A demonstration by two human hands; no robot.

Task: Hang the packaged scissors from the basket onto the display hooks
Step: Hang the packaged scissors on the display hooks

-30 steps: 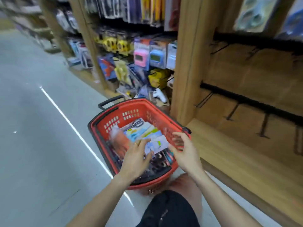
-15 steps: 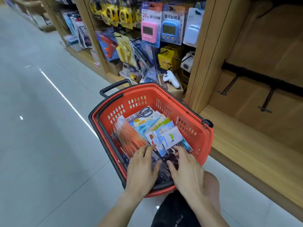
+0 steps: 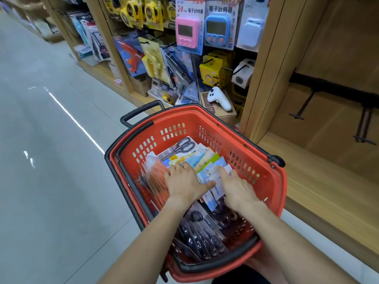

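Observation:
A red basket (image 3: 272, 193) stands on the floor before me, full of packaged scissors. Several light blue and white packs (image 3: 207, 162) stand fanned in the middle, orange packs (image 3: 155, 181) lean at the left, black-handled packs (image 3: 201, 236) lie at the near end. One pack with grey scissors (image 3: 182, 145) lies at the far end. My left hand (image 3: 184, 183) rests flat on the fanned packs, fingers spread. My right hand (image 3: 238, 189) presses on the same packs from the right, holding none. Bare black display hooks (image 3: 303, 107) stick out of the wooden panel at the right.
A wooden shelf ledge (image 3: 320, 181) runs beneath the hooks at the right. Behind the basket hang a pink timer (image 3: 187, 31), a blue timer (image 3: 218, 29) and yellow tape measures (image 3: 141, 13). A white controller (image 3: 220, 98) sits on a box. Grey floor (image 3: 51, 171) stretches left.
Both hands have slid forward from the near end of the basket onto the fanned light packs. The view has tilted down and closer to the basket.

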